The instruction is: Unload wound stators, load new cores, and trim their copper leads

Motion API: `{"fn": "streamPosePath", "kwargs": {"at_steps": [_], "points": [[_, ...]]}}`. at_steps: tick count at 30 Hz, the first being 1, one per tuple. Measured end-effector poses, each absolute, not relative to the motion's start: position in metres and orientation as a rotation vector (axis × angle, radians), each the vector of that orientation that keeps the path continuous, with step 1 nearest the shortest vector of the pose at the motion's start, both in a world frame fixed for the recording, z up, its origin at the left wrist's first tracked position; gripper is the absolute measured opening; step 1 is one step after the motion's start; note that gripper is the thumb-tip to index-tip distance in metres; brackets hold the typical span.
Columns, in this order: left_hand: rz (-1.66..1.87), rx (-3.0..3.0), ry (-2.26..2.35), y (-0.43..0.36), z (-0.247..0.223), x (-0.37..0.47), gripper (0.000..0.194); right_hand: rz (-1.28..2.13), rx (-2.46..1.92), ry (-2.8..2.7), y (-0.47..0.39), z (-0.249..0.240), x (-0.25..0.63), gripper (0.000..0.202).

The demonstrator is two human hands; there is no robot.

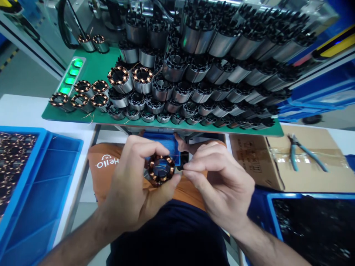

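Observation:
My left hand (pixel 135 181) holds a copper-wound motor stator (pixel 161 169) between thumb and fingers, above my lap. The stator's ring end faces up at me, with copper coils around a dark opening. Just to its right, my right hand (pixel 219 177) pinches thumb and forefinger together close to the rim. Whatever sits in that pinch is too small to make out. Ahead, on a green board (pixel 108 55), stand several wound stators (pixel 119 75) beside rows of unwound stators (pixel 199 70) with black end pieces.
A blue bin (pixel 41 129) of wound stators is at left. To the right, blue-handled cutting pliers (pixel 305 151) lie on a cardboard box (pixel 257 159); below is a blue bin (pixel 273 207) of black parts. Green-lit buttons (pixel 71 75) sit on the board's left; machinery stands behind.

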State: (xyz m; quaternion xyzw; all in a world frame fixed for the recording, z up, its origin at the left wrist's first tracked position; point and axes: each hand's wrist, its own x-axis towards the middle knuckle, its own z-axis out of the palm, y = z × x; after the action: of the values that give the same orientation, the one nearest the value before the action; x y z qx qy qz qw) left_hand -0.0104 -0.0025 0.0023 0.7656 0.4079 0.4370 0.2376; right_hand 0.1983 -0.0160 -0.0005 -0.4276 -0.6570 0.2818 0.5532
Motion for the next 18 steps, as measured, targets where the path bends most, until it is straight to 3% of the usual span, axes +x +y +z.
{"fn": "streamPosePath", "kwargs": {"at_steps": [4, 9, 11, 14, 18], "points": [[1.292, 2.117, 1.049, 0.000, 0.005, -0.002, 0.026, 0.953, -1.054, -1.141, -0.026, -0.001, 0.178, 0.011], [1.331, 2.269, 1.090, 0.007, 0.004, -0.005, 0.028, 1.364, -0.972, -0.840, -0.033, -0.005, 0.161, 0.038], [1.225, 2.264, 1.053, 0.010, 0.001, -0.008, 0.032, 1.361, -0.993, -0.861, -0.032, -0.006, 0.161, 0.032], [1.056, 2.257, 1.075, 0.011, -0.002, -0.010, 0.034, 1.295, -1.044, -0.930, -0.027, -0.006, 0.166, 0.007], [1.101, 2.276, 1.173, 0.006, -0.002, -0.007, 0.020, 1.192, -1.099, -0.912, -0.016, -0.002, 0.183, 0.018]]}}
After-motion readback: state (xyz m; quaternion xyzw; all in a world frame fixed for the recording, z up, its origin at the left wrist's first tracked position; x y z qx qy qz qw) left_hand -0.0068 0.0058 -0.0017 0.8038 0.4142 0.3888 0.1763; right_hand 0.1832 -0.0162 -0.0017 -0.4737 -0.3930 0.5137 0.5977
